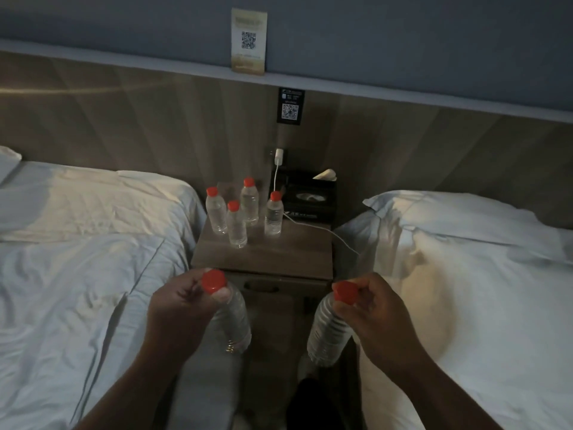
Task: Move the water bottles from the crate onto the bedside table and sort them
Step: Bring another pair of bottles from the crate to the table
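Left bed (pixel 77 243): white sheets, rumpled.

Left hand (pixel 179 308), near, in front of the table. Fingers curled round the neck of the left-hand bottle (pixel 234 324) just under its red cap; body hangs down, tilted.

Bedside table (pixel 279 259), between the beds. Four bottles (pixel 237 225) upright, clustered far-left. Tissue box (pixel 310 200) far-right, white cable (pixel 325 232) trailing right.

Right hand (pixel 375 311): fingertips pinch the right-hand bottle (pixel 328 330) at cap and neck; body slants down-left.

Right bed (pixel 465 274), pillow far. Crate not in view.

Judgement: thin ribbed plastic, apparently full, moderately heavy. Walls likely dent under a squeeze. The neck is the stiffest hold; a mid-body grip would be steadier for standing them upright.
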Demonstrator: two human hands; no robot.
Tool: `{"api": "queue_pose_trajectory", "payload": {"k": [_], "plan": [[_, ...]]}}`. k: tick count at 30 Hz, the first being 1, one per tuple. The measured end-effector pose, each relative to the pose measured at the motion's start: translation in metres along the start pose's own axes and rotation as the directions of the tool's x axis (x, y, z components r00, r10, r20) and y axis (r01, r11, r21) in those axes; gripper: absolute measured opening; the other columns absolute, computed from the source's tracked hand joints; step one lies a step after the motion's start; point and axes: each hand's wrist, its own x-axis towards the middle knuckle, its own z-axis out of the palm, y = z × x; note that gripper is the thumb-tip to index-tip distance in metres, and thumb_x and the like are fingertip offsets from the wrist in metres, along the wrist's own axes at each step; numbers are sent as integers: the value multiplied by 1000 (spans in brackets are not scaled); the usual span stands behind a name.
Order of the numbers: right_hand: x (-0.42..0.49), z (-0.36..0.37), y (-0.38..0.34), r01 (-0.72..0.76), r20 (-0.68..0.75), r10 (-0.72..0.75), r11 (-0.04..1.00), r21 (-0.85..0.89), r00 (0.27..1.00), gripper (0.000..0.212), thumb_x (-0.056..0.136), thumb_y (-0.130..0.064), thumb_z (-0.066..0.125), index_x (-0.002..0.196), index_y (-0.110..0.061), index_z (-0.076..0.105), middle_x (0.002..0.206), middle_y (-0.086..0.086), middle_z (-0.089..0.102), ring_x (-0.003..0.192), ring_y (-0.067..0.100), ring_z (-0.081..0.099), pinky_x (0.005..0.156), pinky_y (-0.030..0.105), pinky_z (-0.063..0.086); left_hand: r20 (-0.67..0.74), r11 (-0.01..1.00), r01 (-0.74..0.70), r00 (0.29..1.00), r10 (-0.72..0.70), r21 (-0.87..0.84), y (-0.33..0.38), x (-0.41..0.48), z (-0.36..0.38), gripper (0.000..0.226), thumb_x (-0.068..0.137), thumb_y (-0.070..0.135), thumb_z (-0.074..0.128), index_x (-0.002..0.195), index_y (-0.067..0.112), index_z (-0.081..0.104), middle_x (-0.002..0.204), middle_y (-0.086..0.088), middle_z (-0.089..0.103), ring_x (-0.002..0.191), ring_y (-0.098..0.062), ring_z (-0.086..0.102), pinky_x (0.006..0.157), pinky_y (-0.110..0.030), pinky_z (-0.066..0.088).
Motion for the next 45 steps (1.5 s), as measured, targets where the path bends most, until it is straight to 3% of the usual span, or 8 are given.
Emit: {"api": "queue_pose_trajectory", "payload": {"k": [2,5,14,21,28,33,37,45], "plan": [[21,-10,6,-2,17,2,1000,-5,1000,23,73,-18,78,88,-25,61,85,-5,69,81,5,65,73,27,53,-38,985,-5,999,11,175,3,11,15,20,64,40,72,73,23,69,66,0,68,62,-10,61,65,-28,51],[56,-24,13,-4,33,4,1000,-3,999,25,73,-15,79,86,-24,61,83,-6,69,80,2,64,70,23,50,-108,984,112,989,-97,139,6,30,38,35,50,55,65,81,38,69,70,2,72,72,-25,69,73,-46,55],[152,-39,37,53,200,-33,994,-93,979,30,74,-17,79,95,-21,58,89,-6,65,83,3,61,66,9,47,-278,974,226,935,-218,-2,-10,73,102,44,64,13,85,72,53,70,76,17,73,71,-5,67,69,-25,51],[204,-19,45,23,290,14,992,-122,957,28,75,-17,77,93,-22,57,87,-7,64,82,-1,61,64,13,48,-353,961,278,899,-261,-3,-33,111,124,20,64,23,85,68,38,72,67,18,68,61,4,60,56,-10,41],[262,23,71,19,304,49,976,-216,951,33,76,-14,77,87,-35,54,87,-14,62,87,4,62,69,12,47,-314,936,351,889,-332,2,-88,156,151,19,66,16,84,77,28,75,66,9,70,62,-3,62,60,-21,46],[298,59,95,46,336,76,938,-343,939,50,82,-18,73,128,-19,56,119,-2,63,111,10,58,85,18,47,-280,928,370,897,-341,54,-124,188,166,21,66,18,85,80,29,73,71,8,71,70,-6,66,64,-20,47],[319,84,103,52,352,97,919,-391,931,47,83,-20,71,127,-18,55,121,1,63,111,12,58,85,18,46,-273,939,338,911,-308,67,-149,207,176,23,65,15,85,83,23,73,77,3,72,76,-16,68,73,-37,55],[338,106,112,19,352,146,905,-425,925,47,81,-20,73,124,-20,57,123,0,60,113,14,57,87,21,45,-232,938,329,926,-299,105,-178,225,186,25,67,21,84,88,24,71,84,4,71,82,-14,67,76,-42,56]]}}
